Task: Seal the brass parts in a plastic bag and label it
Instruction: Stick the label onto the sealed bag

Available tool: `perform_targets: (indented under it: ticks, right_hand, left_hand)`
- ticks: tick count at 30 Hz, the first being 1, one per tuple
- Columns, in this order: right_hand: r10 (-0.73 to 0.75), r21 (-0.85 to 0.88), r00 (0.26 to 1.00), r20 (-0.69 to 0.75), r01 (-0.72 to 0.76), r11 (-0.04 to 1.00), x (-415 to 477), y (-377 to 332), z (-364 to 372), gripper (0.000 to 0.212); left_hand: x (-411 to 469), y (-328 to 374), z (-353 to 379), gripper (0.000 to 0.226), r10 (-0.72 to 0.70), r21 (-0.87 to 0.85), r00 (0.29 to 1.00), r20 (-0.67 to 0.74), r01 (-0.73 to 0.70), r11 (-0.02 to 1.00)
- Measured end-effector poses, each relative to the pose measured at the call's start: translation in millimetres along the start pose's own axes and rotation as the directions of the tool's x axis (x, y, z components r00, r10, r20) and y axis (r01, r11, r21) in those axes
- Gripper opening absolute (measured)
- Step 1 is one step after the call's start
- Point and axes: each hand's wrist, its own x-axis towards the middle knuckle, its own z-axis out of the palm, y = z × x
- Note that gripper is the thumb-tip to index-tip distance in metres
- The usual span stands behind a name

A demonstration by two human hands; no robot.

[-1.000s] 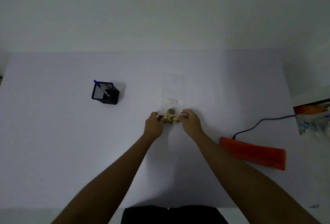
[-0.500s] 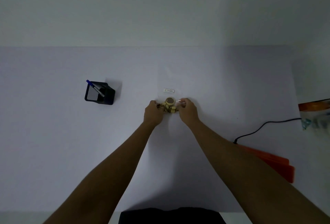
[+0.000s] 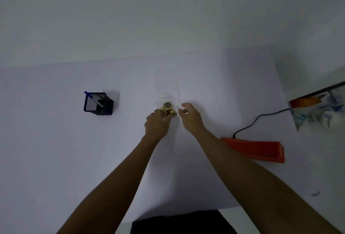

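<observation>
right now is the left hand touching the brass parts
Touching. The head view shows the left hand with its fingertips lying over the near edge of the brass parts, no gap visible between them.

This looks like a plain office or a small packing desk in a bare room. A wide white table (image 3: 74,159) fills the lower two thirds of the frame and meets a blank pale wall (image 3: 168,9) across the top. At centre left stands a black mesh pen holder (image 3: 98,104) with a blue pen (image 3: 93,99) in it. At lower right lies a flat orange device (image 3: 255,148) with a black cable (image 3: 261,117) running off toward the right edge. At the far right edge, beyond the table, sits a blurred heap of clear bags (image 3: 321,112) with orange and blue contents; what they hold cannot be told
</observation>
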Motion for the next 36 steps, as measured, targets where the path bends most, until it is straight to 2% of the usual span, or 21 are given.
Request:
perform_targets:
  ticks: [3, 7, 13, 19, 23, 27, 29, 33, 36]
  right_hand:
    - [-0.053, 0.041, 0.998, -0.015, 0.053, 0.998, -41.3, -3.8, -12.2, 0.033]
    - [-0.082, 0.117, 0.995, -0.05, 0.087, 0.989, -103.2, 2.0, -34.4, 0.03]
    - [-0.007, 0.229, 0.989, -0.145, 0.041, 0.973, -183.6, 49.1, -79.9, 0.018]
    - [0.191, 0.28, 0.955, -0.229, -0.124, 0.952, -212.3, 124.5, -132.4, 0.012]
    - [0.328, 0.332, 0.875, -0.356, -0.209, 0.92, -201.0, 177.6, -168.3, 0.01]
    - [0.491, 0.427, 0.771, -0.406, -0.315, 0.848, -170.2, 222.6, -208.0, 0.039]
    - [0.517, 0.445, 0.773, -0.367, -0.343, 0.827, -153.9, 235.7, -226.2, 0.05]
    - [0.418, 0.391, 0.861, -0.291, -0.291, 0.873, -137.1, 240.3, -244.8, 0.05]
    - [0.403, 0.41, 0.88, -0.25, -0.281, 0.868, -128.0, 247.5, -248.9, 0.053]
  left_hand:
    - [-33.6, 3.3, -5.3, 0.047, 0.178, -0.165, 0.983, 0.035, -0.17, 0.971]
    - [-88.0, 10.3, -8.0, 0.044, 0.348, -0.273, 0.938, 0.016, -0.33, 0.903]
    - [-146.0, 24.7, 20.1, 0.034, 0.445, -0.413, 0.886, 0.128, -0.36, 0.836]
    - [-172.9, 68.0, 66.3, 0.041, 0.413, -0.349, 0.864, 0.289, -0.306, 0.886]
    - [-170.5, 100.1, 99.7, 0.055, 0.305, -0.322, 0.884, 0.355, -0.19, 0.927]
    - [-164.3, 123.2, 132.7, 0.07, 0.152, -0.312, 0.91, 0.386, -0.026, 0.95]
    - [-162.7, 131.7, 145.2, 0.072, 0.084, -0.316, 0.922, 0.378, 0.043, 0.948]
    - [-164.1, 143.5, 161.5, 0.069, 0.008, -0.345, 0.941, 0.338, 0.116, 0.931]
    - [-163.7, 153.4, 167.4, 0.069, -0.023, -0.368, 0.951, 0.309, 0.142, 0.919]
